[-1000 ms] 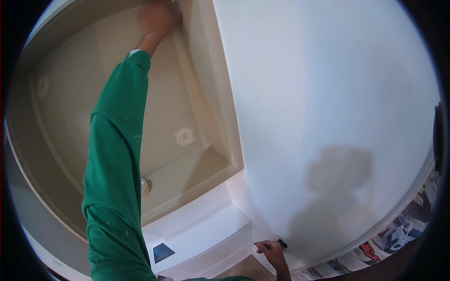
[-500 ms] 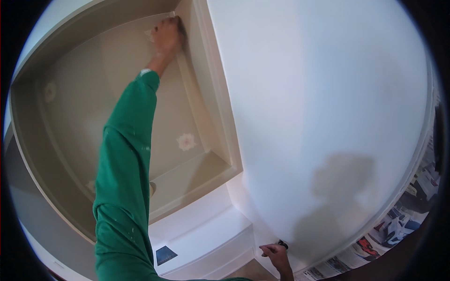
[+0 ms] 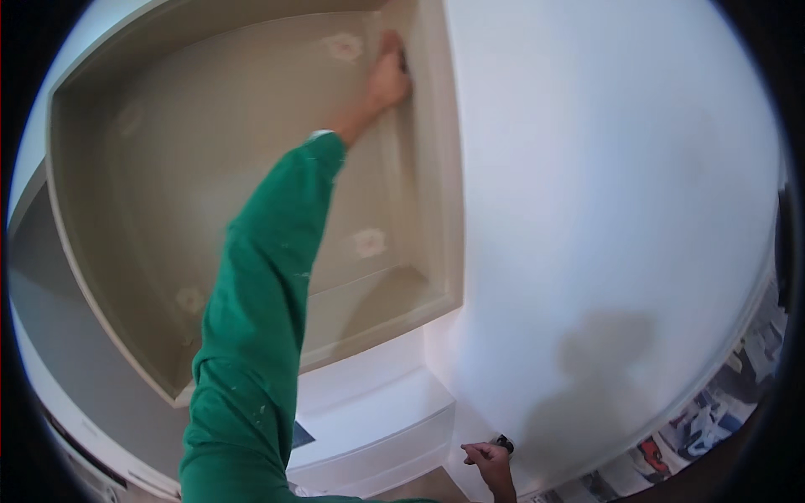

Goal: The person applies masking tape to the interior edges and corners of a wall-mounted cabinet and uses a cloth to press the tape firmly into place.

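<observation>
My left hand (image 3: 389,77), at the end of a green sleeve, reaches up into a beige, box-like recess (image 3: 226,159). It is blurred, close to the recess's right inner edge. Its fingers are closed against a dark object (image 3: 402,60), mostly hidden by the hand; its kind does not show. Low in the picture, my right hand (image 3: 490,465) is closed, thumb and fingertips together. A small black round-ended thing (image 3: 503,442) shows behind its knuckles; the rest of it is hidden. Several pale patches with pinkish centres, such as this patch (image 3: 369,243), mark the panel.
A broad white surface (image 3: 604,168) lies right of the recess, with a shadow of a head and shoulders on it. Printed paper sheets (image 3: 696,436) line its far right edge. Below the recess is a white ledge (image 3: 377,419) with a small dark blue square (image 3: 302,434).
The view has shifted, so the recess sits further right. My left hand has moved down a little along the right inner edge. My right hand stays closed near the bottom.
</observation>
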The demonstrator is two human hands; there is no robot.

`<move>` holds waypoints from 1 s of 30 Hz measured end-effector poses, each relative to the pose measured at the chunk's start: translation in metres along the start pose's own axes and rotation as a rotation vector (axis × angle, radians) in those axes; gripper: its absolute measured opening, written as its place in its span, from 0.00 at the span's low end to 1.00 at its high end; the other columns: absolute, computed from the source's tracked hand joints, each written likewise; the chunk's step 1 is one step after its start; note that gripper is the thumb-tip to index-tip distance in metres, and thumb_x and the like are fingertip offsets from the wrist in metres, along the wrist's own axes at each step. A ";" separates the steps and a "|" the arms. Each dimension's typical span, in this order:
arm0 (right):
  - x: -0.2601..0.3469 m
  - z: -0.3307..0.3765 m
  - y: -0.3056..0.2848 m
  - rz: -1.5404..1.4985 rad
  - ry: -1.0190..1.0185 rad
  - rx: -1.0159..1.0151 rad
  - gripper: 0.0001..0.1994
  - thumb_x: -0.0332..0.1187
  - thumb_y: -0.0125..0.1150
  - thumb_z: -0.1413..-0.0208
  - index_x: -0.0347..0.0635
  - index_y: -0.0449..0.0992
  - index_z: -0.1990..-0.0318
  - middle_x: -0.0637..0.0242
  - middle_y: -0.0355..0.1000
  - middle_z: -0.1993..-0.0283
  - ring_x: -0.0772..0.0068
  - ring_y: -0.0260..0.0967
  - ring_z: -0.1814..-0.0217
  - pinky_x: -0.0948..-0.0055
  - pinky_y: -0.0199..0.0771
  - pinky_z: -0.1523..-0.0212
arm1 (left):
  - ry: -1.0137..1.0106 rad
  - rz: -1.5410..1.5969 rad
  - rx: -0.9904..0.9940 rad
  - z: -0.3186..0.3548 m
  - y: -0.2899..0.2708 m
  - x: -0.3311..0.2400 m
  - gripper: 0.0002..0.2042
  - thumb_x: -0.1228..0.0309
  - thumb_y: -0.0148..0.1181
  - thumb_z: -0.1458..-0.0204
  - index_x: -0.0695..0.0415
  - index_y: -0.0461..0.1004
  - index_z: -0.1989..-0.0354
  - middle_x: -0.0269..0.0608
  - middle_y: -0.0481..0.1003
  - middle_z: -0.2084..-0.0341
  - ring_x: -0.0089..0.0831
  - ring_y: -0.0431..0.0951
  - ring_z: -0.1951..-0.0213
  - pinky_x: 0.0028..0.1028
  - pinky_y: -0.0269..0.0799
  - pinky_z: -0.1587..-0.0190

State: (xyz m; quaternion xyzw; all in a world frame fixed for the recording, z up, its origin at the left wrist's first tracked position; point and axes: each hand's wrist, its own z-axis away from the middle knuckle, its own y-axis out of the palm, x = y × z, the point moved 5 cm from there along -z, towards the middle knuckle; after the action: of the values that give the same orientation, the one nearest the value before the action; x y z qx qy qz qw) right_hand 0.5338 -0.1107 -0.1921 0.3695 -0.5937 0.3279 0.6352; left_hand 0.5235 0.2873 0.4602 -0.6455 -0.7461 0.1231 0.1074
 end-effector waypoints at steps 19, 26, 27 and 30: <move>0.041 -0.048 0.106 0.175 0.019 0.507 0.11 0.30 0.61 0.40 0.28 0.80 0.60 0.67 0.73 0.73 0.77 0.70 0.68 0.76 0.70 0.59 | 0.480 -0.212 0.554 0.237 -0.190 -0.232 0.04 0.75 0.57 0.55 0.62 0.73 0.73 0.45 0.74 0.71 0.44 0.78 0.62 0.38 0.76 0.65; 0.035 -0.043 0.181 0.196 -0.058 0.882 0.11 0.32 0.61 0.39 0.33 0.81 0.57 0.69 0.75 0.68 0.81 0.70 0.66 0.79 0.70 0.62 | -0.083 -0.115 0.458 0.397 -0.325 -0.265 0.10 0.75 0.67 0.56 0.60 0.69 0.78 0.46 0.75 0.63 0.40 0.78 0.64 0.32 0.75 0.69; 0.035 -0.036 0.194 0.202 0.002 0.889 0.11 0.32 0.61 0.38 0.33 0.80 0.56 0.69 0.75 0.68 0.81 0.70 0.66 0.79 0.71 0.61 | -0.241 -0.088 0.376 0.427 -0.345 -0.257 0.10 0.76 0.68 0.54 0.59 0.70 0.78 0.47 0.77 0.62 0.39 0.79 0.63 0.32 0.76 0.68; 0.027 -0.024 0.227 0.228 0.042 0.981 0.11 0.32 0.60 0.38 0.32 0.80 0.56 0.69 0.75 0.69 0.81 0.70 0.66 0.78 0.70 0.61 | -0.840 -0.389 -0.225 0.537 -0.406 -0.257 0.08 0.79 0.64 0.49 0.58 0.72 0.77 0.43 0.79 0.63 0.30 0.78 0.64 0.27 0.74 0.64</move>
State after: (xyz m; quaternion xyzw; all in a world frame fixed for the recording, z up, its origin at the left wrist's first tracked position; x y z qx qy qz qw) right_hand 0.3540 0.0259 -0.1478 0.5508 -0.3936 0.6427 0.3587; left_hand 0.0083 -0.0462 0.0821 -0.3959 -0.8405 0.2696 -0.2533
